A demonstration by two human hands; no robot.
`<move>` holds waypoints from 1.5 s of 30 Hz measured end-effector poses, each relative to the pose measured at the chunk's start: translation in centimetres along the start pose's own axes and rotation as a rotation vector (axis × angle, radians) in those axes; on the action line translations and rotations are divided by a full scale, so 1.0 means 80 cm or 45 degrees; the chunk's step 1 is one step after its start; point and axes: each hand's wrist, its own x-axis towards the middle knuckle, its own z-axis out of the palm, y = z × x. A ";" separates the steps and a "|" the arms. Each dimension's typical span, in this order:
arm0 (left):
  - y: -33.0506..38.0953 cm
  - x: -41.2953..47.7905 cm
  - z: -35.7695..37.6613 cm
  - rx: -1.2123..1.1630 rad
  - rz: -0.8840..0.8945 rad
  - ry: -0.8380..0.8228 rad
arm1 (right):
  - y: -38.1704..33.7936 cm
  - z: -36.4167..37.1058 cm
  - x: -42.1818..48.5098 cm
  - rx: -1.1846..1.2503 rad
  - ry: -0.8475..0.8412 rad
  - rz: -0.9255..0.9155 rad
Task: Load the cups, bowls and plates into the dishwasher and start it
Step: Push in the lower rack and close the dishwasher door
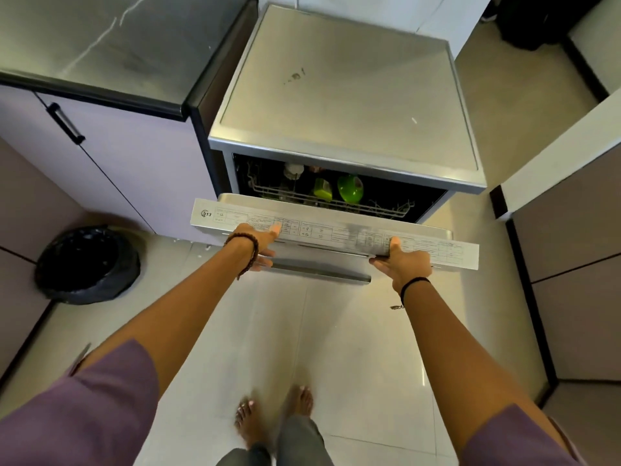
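Note:
The steel dishwasher [349, 92] stands in front of me with its door [332, 232] tilted partly open. My left hand [260, 242] grips the door's top edge at the left, thumb on the printed label strip. My right hand [401, 260] grips the same edge further right, thumb on top. Through the gap I see the wire rack [302, 196] holding a green cup [350, 189], a second green item [322, 189] and a pale dish [294, 169]. The rest of the interior is dark.
A dark-topped counter [111, 45] with a lilac cabinet stands to the left. A bin lined with a black bag [88, 264] sits on the floor at the left. Cabinets [571, 247] close in on the right. My bare feet stand on pale floor tiles [336, 348].

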 end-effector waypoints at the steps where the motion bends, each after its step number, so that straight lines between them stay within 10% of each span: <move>1: 0.001 0.001 -0.002 0.074 0.015 0.003 | -0.003 0.001 0.002 -0.004 0.003 0.000; 8: 0.000 0.009 -0.014 1.242 0.913 0.767 | -0.029 0.018 0.007 -0.178 0.004 -0.104; 18: 0.112 0.065 -0.043 1.778 0.984 0.369 | -0.062 0.044 -0.011 -1.265 -0.179 -0.870; 22: 0.121 0.067 -0.046 1.795 0.997 0.351 | -0.078 0.097 -0.037 -1.515 -0.149 -1.433; 30: 0.122 0.075 -0.046 1.776 1.018 0.358 | -0.120 0.164 0.004 -2.030 -0.557 -1.378; 45: 0.131 0.098 -0.052 1.074 1.238 0.583 | -0.144 0.188 0.018 -1.645 -0.218 -1.771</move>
